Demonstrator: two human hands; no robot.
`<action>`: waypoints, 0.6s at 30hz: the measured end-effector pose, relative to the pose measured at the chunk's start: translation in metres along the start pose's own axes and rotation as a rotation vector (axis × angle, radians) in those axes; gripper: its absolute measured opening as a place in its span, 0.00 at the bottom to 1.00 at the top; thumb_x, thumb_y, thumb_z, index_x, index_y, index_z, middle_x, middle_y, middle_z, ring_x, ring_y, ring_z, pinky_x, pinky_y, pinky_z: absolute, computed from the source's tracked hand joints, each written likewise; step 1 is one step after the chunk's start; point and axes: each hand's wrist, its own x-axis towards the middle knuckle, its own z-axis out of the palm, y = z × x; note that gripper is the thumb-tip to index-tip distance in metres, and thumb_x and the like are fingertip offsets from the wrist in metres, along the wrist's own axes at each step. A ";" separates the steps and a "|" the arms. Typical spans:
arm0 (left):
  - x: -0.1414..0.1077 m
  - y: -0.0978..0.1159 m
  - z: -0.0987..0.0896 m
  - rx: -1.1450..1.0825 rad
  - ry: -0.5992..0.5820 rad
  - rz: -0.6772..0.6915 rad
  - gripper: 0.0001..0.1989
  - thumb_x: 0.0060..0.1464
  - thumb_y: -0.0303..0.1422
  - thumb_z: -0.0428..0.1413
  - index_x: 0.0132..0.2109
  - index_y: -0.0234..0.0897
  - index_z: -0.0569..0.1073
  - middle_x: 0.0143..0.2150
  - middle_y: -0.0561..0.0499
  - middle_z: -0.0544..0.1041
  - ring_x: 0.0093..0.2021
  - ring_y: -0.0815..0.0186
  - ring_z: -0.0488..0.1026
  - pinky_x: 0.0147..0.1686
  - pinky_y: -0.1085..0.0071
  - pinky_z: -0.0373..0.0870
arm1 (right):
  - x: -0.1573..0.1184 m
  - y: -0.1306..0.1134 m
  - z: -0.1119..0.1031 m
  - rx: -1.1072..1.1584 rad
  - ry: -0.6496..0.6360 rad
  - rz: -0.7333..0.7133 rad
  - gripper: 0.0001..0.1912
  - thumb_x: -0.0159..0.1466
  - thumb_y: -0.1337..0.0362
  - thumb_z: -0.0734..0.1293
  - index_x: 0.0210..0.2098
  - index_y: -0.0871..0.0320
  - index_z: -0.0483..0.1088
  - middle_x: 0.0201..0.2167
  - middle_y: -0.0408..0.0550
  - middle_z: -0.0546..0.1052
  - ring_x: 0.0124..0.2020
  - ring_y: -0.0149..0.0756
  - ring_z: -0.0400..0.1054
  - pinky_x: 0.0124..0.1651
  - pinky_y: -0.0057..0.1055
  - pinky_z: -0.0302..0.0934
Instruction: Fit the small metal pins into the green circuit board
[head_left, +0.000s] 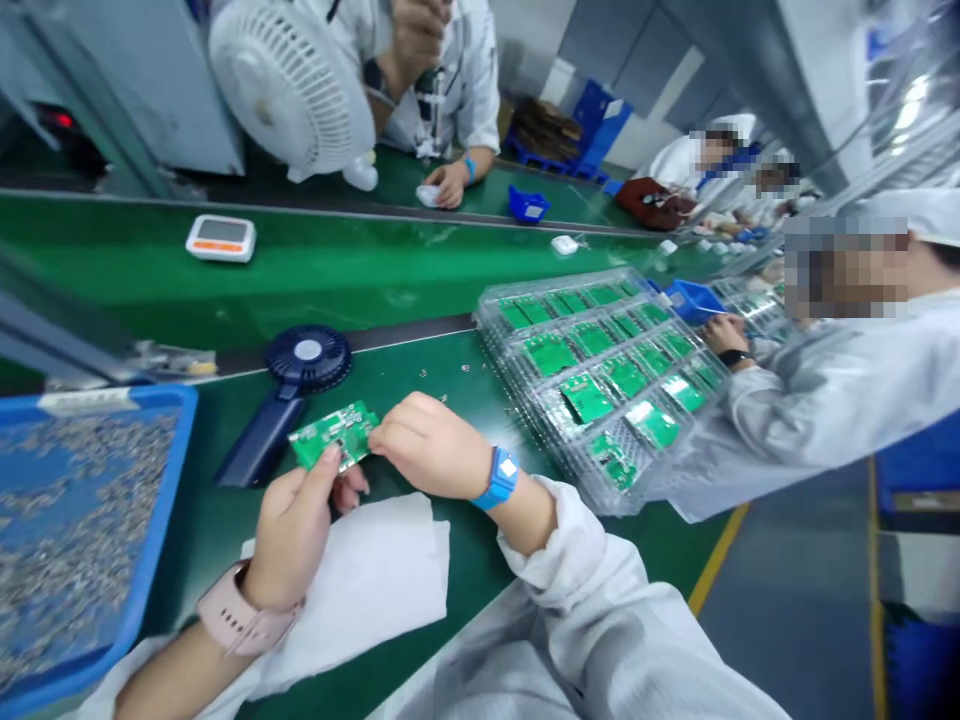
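My left hand (296, 525) grips a green circuit board (330, 436) between thumb and fingers, raised over the green bench. Small components show on its upper face. At the board's right end, my right hand (431, 445) has its fingers pinched together against the edge; whatever is between the fingertips is hidden. Below both hands lies a folded white cloth or paper (390, 570). To the right, a clear plastic tray (491, 300) holds several green boards in its compartments. A blue tray (169, 480) on the left contains many small metal-looking pieces.
A dark blue handheld fan (307, 350) lies behind the board. Tiny bits (465, 368) are scattered on the bench. Beyond runs a green belt (360, 265) bearing a white display device (221, 238). A white fan (289, 85) and a co-worker stand opposite; another person sits at right.
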 end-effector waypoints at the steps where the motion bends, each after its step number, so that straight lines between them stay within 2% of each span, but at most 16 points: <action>1: 0.000 -0.002 -0.001 0.029 -0.026 0.017 0.23 0.57 0.47 0.53 0.24 0.34 0.73 0.20 0.52 0.72 0.23 0.68 0.66 0.26 0.72 0.64 | -0.001 -0.004 -0.003 -0.065 -0.006 0.003 0.14 0.70 0.67 0.54 0.39 0.60 0.70 0.35 0.47 0.74 0.38 0.35 0.64 0.45 0.33 0.61; 3: 0.000 -0.008 -0.004 0.081 -0.102 0.080 0.26 0.58 0.51 0.49 0.26 0.34 0.75 0.22 0.49 0.74 0.24 0.65 0.68 0.28 0.69 0.65 | -0.004 -0.014 -0.012 -0.178 -0.010 0.035 0.13 0.70 0.67 0.55 0.39 0.60 0.70 0.35 0.48 0.73 0.37 0.38 0.62 0.40 0.35 0.60; 6: 0.002 -0.016 -0.008 0.126 -0.217 0.218 0.33 0.59 0.56 0.41 0.30 0.34 0.78 0.24 0.46 0.76 0.26 0.61 0.69 0.29 0.66 0.66 | -0.014 -0.031 -0.035 -0.276 -0.015 0.164 0.12 0.69 0.68 0.55 0.36 0.59 0.70 0.33 0.49 0.71 0.35 0.40 0.60 0.37 0.37 0.58; 8: 0.003 -0.016 -0.009 0.177 -0.272 0.286 0.36 0.60 0.57 0.38 0.32 0.34 0.79 0.24 0.46 0.76 0.26 0.61 0.69 0.29 0.66 0.65 | -0.028 -0.040 -0.056 -0.302 -0.018 0.269 0.13 0.69 0.70 0.54 0.37 0.58 0.69 0.32 0.50 0.70 0.35 0.41 0.59 0.38 0.38 0.58; 10: 0.003 -0.012 -0.009 0.230 -0.288 0.302 0.37 0.61 0.56 0.36 0.32 0.35 0.80 0.24 0.46 0.75 0.26 0.61 0.69 0.29 0.66 0.64 | -0.051 -0.045 -0.080 -0.313 0.036 0.381 0.13 0.68 0.71 0.53 0.37 0.58 0.68 0.32 0.51 0.70 0.35 0.41 0.59 0.39 0.39 0.57; 12: 0.002 -0.007 -0.007 0.260 -0.272 0.288 0.36 0.62 0.54 0.35 0.31 0.36 0.80 0.23 0.47 0.75 0.26 0.62 0.68 0.29 0.67 0.63 | -0.080 -0.047 -0.104 -0.358 0.133 0.595 0.11 0.68 0.72 0.55 0.37 0.59 0.67 0.33 0.50 0.70 0.37 0.40 0.61 0.41 0.38 0.57; 15: 0.000 -0.002 -0.005 0.256 -0.254 0.269 0.34 0.62 0.53 0.37 0.31 0.37 0.81 0.22 0.47 0.75 0.26 0.62 0.68 0.29 0.67 0.64 | -0.125 -0.045 -0.133 -0.519 0.210 0.953 0.07 0.67 0.69 0.58 0.34 0.58 0.66 0.31 0.49 0.71 0.36 0.40 0.62 0.40 0.36 0.56; 18: 0.000 -0.001 -0.004 0.245 -0.247 0.253 0.34 0.61 0.53 0.38 0.30 0.38 0.81 0.23 0.47 0.75 0.26 0.62 0.68 0.29 0.67 0.64 | -0.158 -0.038 -0.145 -0.724 0.173 1.209 0.07 0.66 0.67 0.59 0.33 0.58 0.66 0.30 0.50 0.73 0.33 0.41 0.63 0.38 0.36 0.54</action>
